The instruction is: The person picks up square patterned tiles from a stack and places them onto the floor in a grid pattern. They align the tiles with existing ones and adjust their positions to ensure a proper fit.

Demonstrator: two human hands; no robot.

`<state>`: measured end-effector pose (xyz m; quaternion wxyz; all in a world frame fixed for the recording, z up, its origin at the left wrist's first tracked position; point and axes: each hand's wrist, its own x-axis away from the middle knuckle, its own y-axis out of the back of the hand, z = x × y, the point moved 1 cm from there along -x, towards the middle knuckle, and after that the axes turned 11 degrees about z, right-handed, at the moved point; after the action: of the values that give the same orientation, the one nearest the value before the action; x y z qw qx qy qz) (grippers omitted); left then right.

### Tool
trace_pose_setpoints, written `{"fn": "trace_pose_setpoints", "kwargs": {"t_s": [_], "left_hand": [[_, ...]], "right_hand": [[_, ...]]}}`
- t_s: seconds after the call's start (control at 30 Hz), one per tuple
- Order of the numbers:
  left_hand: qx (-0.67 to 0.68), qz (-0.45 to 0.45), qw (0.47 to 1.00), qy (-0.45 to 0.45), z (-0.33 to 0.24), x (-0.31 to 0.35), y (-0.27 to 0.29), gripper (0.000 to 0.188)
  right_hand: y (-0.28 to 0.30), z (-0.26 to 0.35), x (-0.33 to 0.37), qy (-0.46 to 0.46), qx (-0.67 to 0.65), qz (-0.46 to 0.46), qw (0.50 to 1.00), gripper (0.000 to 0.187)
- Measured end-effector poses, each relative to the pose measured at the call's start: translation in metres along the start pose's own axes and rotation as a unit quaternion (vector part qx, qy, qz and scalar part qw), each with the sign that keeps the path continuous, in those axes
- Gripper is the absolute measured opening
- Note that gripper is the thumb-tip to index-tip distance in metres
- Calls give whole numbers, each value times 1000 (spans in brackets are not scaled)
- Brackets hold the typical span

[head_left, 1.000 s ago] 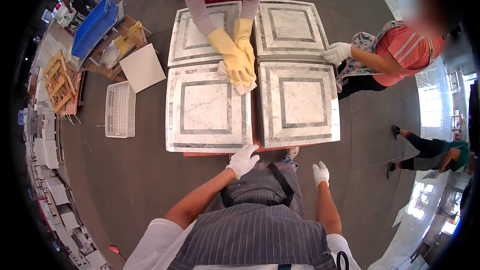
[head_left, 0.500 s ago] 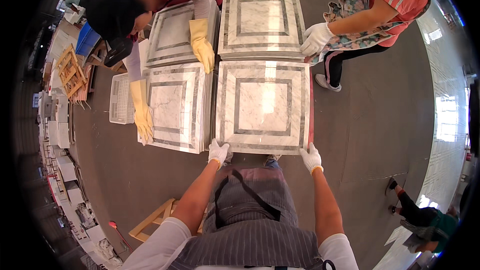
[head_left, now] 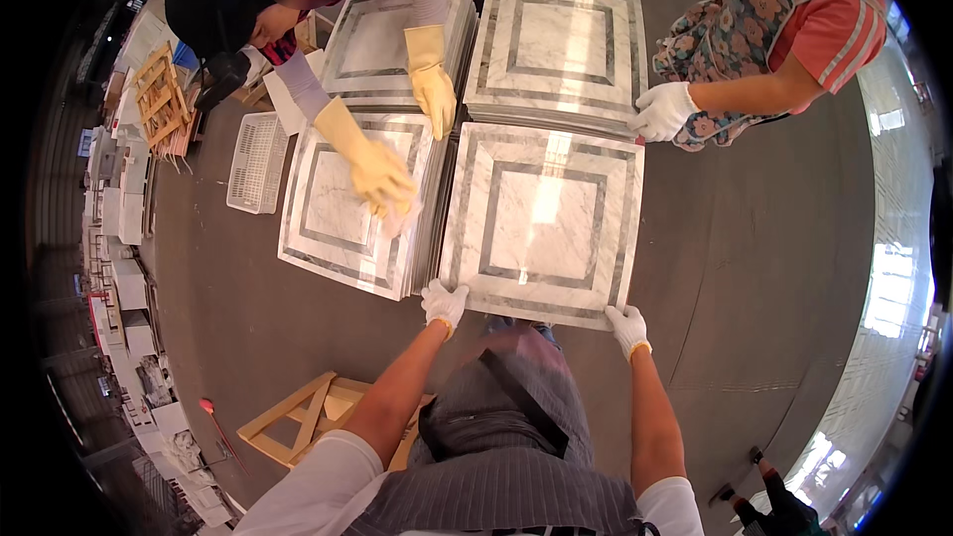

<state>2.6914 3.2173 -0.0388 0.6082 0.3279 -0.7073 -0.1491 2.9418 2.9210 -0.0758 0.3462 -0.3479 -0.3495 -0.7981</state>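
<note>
A square marble tile panel (head_left: 544, 228), white with grey bands set as nested squares, lies in front of me. My left hand (head_left: 445, 305), in a white knitted glove, is closed on its near left corner. At the near right corner my right hand (head_left: 629, 331), gloved alike, grips the edge. Fingertips of both hands are partly hidden by the panel. Beyond it lies a stack of matching panels (head_left: 556, 45), with a co-worker's white-gloved hand (head_left: 663, 111) at that stack's near right corner. Another stack (head_left: 342, 208) stands close on the left.
A co-worker's yellow glove (head_left: 382, 177), blurred, is over the left stack with something pale under it; their other glove (head_left: 434, 99) rests by the far left stack (head_left: 382, 50). A white plastic basket (head_left: 256, 164) and a wooden frame (head_left: 308, 417) sit on the floor.
The panel in my hands has shifted toward me and turned slightly, its near right corner now closer. The left co-worker's yellow glove has moved from the near left corner to mid-panel.
</note>
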Motion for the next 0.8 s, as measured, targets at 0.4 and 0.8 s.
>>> {"fn": "trace_pose_setpoints", "kwargs": {"t_s": [0.4, 0.8], "left_hand": [[356, 363, 860, -47, 3, -4, 75, 64], [404, 401, 814, -112, -34, 95, 126, 45]], "right_hand": [[37, 96, 67, 1, -28, 94, 995, 41], [78, 125, 145, 66, -151, 66, 984, 37]]}}
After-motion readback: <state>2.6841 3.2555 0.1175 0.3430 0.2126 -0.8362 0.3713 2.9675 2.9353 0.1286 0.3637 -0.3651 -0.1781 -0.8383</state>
